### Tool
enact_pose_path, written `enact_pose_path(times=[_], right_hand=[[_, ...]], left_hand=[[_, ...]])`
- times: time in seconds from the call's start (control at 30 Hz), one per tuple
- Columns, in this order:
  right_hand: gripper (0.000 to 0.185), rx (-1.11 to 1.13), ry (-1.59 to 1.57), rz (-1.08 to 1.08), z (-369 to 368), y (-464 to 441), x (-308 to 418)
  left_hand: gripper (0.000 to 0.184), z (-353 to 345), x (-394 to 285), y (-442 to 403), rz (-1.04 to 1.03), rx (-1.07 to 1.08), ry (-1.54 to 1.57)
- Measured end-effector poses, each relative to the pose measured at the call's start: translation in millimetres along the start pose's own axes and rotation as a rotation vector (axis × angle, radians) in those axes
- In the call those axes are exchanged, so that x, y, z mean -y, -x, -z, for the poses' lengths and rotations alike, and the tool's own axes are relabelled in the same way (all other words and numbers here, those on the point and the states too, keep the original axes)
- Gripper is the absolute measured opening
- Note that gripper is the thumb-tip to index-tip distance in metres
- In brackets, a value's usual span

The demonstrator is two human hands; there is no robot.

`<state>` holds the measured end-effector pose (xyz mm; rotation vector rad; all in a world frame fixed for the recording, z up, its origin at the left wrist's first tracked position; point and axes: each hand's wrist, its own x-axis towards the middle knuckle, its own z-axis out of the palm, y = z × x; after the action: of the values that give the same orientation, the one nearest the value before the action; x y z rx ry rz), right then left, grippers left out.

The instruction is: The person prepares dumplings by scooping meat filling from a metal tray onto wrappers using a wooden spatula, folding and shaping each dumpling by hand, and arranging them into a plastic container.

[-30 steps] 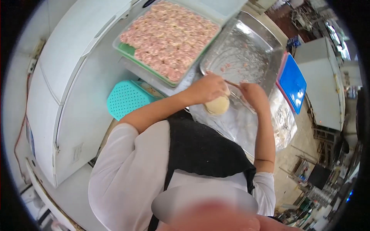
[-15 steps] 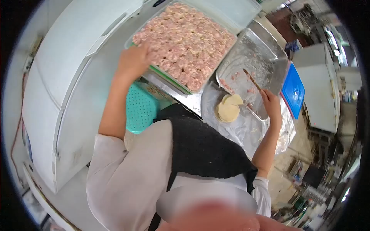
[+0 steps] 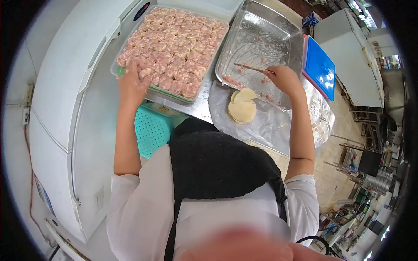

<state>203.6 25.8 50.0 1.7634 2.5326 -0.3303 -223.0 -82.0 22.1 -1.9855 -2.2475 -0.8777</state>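
Rows of open-topped meat dumplings (image 3: 174, 48) fill a clear plastic container. At its near left corner is my left hand (image 3: 134, 83), with fingers and thumb curled around one dumpling (image 3: 145, 73) at the edge of the rows. My right hand (image 3: 283, 79) grips a thin brown wooden spatula (image 3: 248, 66), its tip pointing left over a metal tray (image 3: 296, 48). Smears and small lumps of pink meat filling (image 3: 233, 81) lie in that tray. Just in front of it, a stack of round pale wrappers (image 3: 242, 111) rests on clear plastic sheeting, the top ones fanned out.
A blue lid (image 3: 320, 65) lies to the right of the tray. Below the table edge at left stands a turquoise perforated basket (image 3: 150, 130). A white freezer-like cabinet (image 3: 56, 100) borders the left side. Foil (image 3: 321, 115) covers the right table corner.
The view has shifted, so the container and tray appear further left. My left hand has its fingers at a corner dumpling now. The spatula has swung to point left, nearly level.
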Motion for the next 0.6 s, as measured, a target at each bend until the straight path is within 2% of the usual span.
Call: enact_pose_path(times=[0.03, 0.1, 0.13, 0.2, 0.23, 0.3, 0.33, 0.4, 0.43, 0.47, 0.5, 0.53, 0.57, 0.6], right_hand=[[0.033, -0.002, -0.003, 0.001, 1, -2, 1], [0.031, 0.068, 0.003, -0.002, 2, -6, 4], [0.031, 0.066, 0.000, -0.001, -4, -10, 4], [0.030, 0.012, 0.017, 0.028, -31, -18, 4], [0.031, 0.000, 0.055, 0.077, -38, -19, 10], [0.031, -0.022, -0.002, 0.071, -43, -12, 22], [0.031, -0.043, -0.058, 0.060, -43, -5, 26], [0.030, -0.044, -0.121, 0.086, -39, 5, 22], [0.030, 0.008, -0.254, 0.138, -41, 9, 13], [0.029, 0.061, -0.385, 0.189, -41, 13, 3], [0.029, 0.056, -0.383, 0.191, -33, 19, -4], [0.029, 0.063, -0.540, 0.142, -19, 27, -11], [0.029, 0.069, -0.696, 0.092, -4, 36, -16], [0.029, 0.064, -0.693, 0.093, 11, 46, -20]], left_hand=[[0.026, 4, -4, -1, -0.002, -0.001, -0.003], [0.032, 15, -9, -7, 0.070, -0.045, 0.384], [0.032, 16, -6, -9, 0.067, -0.045, 0.381], [0.045, 15, 0, -16, 0.171, -0.237, 0.635], [0.045, 15, -5, -18, 0.171, -0.239, 0.633], [0.039, 17, -18, -21, 0.484, -0.063, 1.701], [0.039, 17, -30, -20, 0.483, -0.070, 1.696], [0.048, 11, -63, -17, 0.562, 0.233, 1.771], [0.048, 8, -75, -14, 0.560, 0.231, 1.769], [0.058, 6, -87, -10, 0.373, 0.328, 1.439], [0.069, 3, -100, -6, 0.193, 0.406, 1.103], [0.069, 2, -116, -5, 0.189, 0.403, 1.104], [0.077, 3, -134, -5, 0.021, 0.403, 1.048], [0.085, 5, -150, -5, -0.146, 0.401, 0.987]])
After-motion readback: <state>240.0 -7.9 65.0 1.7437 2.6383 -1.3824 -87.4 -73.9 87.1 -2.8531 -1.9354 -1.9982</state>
